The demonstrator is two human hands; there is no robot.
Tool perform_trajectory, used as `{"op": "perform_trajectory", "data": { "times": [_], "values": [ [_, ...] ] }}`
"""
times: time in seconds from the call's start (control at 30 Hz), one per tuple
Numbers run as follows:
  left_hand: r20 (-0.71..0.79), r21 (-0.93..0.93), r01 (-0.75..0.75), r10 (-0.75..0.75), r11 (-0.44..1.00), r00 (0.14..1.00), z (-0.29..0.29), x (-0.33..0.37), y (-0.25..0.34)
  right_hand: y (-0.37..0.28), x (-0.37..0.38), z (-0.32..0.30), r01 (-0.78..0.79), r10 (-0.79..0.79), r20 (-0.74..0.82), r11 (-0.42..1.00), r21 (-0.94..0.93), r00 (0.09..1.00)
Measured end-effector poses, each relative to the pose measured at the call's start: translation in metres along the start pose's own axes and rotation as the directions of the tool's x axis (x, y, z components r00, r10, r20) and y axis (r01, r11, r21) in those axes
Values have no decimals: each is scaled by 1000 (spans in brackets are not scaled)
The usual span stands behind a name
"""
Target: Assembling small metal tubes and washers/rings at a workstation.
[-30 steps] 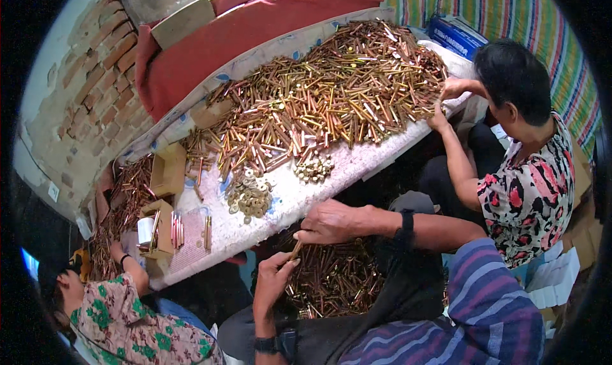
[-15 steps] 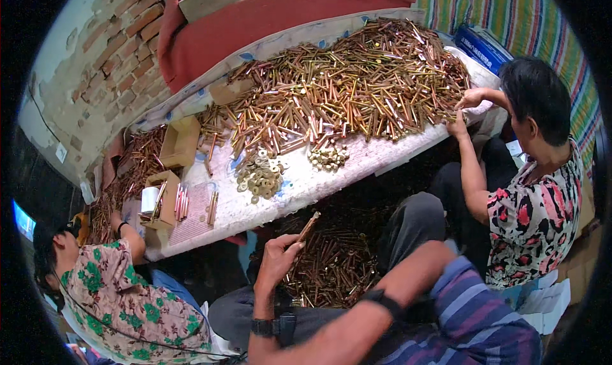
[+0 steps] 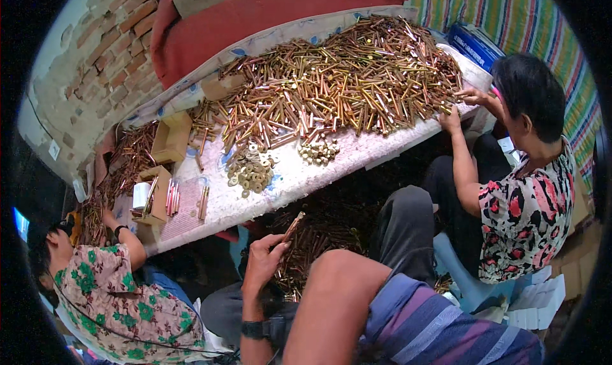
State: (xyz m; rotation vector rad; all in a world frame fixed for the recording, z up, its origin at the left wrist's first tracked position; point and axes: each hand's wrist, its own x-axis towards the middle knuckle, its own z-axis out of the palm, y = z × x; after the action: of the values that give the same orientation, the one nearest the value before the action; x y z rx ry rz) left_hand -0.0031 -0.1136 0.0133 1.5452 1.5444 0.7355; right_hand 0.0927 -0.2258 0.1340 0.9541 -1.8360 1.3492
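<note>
My left hand (image 3: 261, 263) is raised in front of my lap, a dark band round its wrist. Between its thumb and fingers it grips a long copper-coloured metal bolt (image 3: 294, 225), slanting up to the right. Behind and below the hand lies a dark heap of similar bolts (image 3: 319, 241), low beneath the table edge. My right arm (image 3: 338, 301) bends at the elbow, its forearm dropping out at the lower edge; the hand itself is out of sight.
A table (image 3: 217, 202) bears a big bolt pile (image 3: 344, 78), washers (image 3: 250, 169), nuts (image 3: 319, 150) and cardboard boxes (image 3: 171, 139). At right a person (image 3: 523, 193) handles bolts at the pile's edge; another person (image 3: 127, 288) reaches into bolts at left. A blue box (image 3: 475, 45) stands far right.
My right elbow has swung left and the forearm has turned steeply downward. The left hand, still gripping the bolt, appears slightly lower and further left as the whole view shifts.
</note>
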Motion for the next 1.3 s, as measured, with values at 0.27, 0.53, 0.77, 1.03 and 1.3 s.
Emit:
{"op": "perform_trajectory", "data": {
  "times": [0.27, 0.53, 0.77, 1.03, 1.3],
  "values": [
    [-98, -38, 42, -46, 998, 994, -17, -14, -12, -5, 15, 10, 34, -34, -52, 999, -6, 998],
    [19, -190, 204, -204, 960, 979, -12, -10, 0, -16, 13, 9, 80, -78, -119, 997, 10, 990],
    [4, -298, 252, -262, 921, 965, 7, -14, -20, -22, 13, 11, 102, -99, -137, 995, 21, 986],
    [14, -512, 180, -201, 840, 979, 17, -21, 6, -31, 13, 6, 84, -79, -178, 996, 21, 981],
    [-3, -421, 91, -101, 902, 995, 6, -24, -22, -61, -95, -85, -715, 390, -671, 629, -306, 630]
  ]
}}
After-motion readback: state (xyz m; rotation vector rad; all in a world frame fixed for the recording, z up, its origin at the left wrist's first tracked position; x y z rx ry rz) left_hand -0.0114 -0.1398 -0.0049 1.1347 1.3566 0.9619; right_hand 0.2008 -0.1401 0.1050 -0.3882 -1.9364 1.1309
